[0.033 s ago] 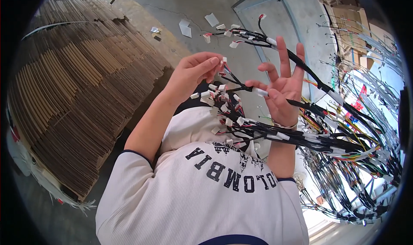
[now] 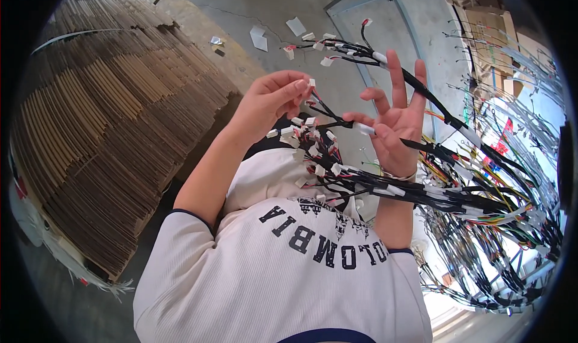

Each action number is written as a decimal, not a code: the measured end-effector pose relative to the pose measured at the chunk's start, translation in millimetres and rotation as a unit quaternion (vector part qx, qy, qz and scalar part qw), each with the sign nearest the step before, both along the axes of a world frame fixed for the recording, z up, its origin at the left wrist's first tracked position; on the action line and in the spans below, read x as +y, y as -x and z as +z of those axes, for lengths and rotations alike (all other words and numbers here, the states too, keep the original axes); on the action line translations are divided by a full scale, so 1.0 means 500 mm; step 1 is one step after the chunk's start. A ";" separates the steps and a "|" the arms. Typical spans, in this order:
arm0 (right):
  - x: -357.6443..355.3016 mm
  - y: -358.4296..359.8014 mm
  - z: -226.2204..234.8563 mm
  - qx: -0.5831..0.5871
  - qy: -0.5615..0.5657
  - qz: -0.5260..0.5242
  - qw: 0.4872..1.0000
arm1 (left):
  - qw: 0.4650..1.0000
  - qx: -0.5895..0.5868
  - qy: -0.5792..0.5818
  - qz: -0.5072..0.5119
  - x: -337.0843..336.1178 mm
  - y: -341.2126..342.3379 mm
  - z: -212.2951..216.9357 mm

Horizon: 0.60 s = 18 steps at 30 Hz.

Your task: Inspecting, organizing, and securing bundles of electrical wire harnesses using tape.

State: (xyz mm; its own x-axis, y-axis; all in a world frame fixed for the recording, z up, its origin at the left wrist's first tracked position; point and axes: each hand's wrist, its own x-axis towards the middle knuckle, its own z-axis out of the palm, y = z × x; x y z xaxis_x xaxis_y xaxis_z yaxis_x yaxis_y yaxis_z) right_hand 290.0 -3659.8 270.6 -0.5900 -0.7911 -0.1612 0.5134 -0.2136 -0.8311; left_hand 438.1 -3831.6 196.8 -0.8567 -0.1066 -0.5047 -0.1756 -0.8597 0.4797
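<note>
White connector (image 2: 312,83) in left hand (image 2: 272,97)

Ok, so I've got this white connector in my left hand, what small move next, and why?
I'd perhaps turn the white connector slightly toward you: your left hand covers part of it, so its far side can't be checked from here. Your right hand appears to steady the black cable at its white section.
</note>
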 end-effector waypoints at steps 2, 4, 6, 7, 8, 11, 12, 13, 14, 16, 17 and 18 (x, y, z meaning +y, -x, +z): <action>-0.005 -0.008 0.004 0.031 -0.026 -0.014 0.999 | 0.999 0.002 -0.032 0.004 -0.004 0.003 0.009; -0.005 -0.010 0.005 0.037 -0.036 -0.019 0.999 | 0.998 -0.003 -0.070 0.006 -0.009 0.007 0.026; -0.005 -0.008 0.001 0.044 -0.044 -0.024 0.998 | 0.996 0.004 -0.091 0.006 -0.013 0.005 0.032; -0.002 -0.005 -0.002 0.070 -0.058 -0.026 0.995 | 0.994 0.014 -0.109 0.007 -0.015 0.005 0.035; -0.001 -0.002 -0.005 0.097 -0.072 -0.027 0.992 | 0.992 0.018 -0.121 0.010 -0.017 0.008 0.047; 0.003 0.006 -0.008 0.113 -0.067 -0.008 0.991 | 0.980 0.065 -0.187 0.016 -0.018 0.010 0.065; 0.001 0.006 -0.006 0.112 -0.068 -0.007 0.991 | 0.980 0.064 -0.188 0.018 -0.015 0.011 0.070; -0.001 0.003 -0.002 0.108 -0.079 -0.015 0.991 | 0.976 0.063 -0.208 0.035 -0.011 0.011 0.076; -0.003 0.000 0.002 0.104 -0.091 -0.023 0.990 | 0.971 0.063 -0.227 0.051 -0.008 0.011 0.082; -0.008 -0.004 0.010 0.100 -0.100 -0.028 0.990 | 0.966 0.077 -0.240 0.058 -0.007 0.011 0.094; -0.008 -0.006 0.012 0.096 -0.108 -0.033 0.989 | 0.961 0.092 -0.251 0.064 -0.006 0.010 0.100; -0.005 -0.005 0.011 0.095 -0.108 -0.033 0.989 | 0.961 0.091 -0.252 0.064 -0.006 0.009 0.104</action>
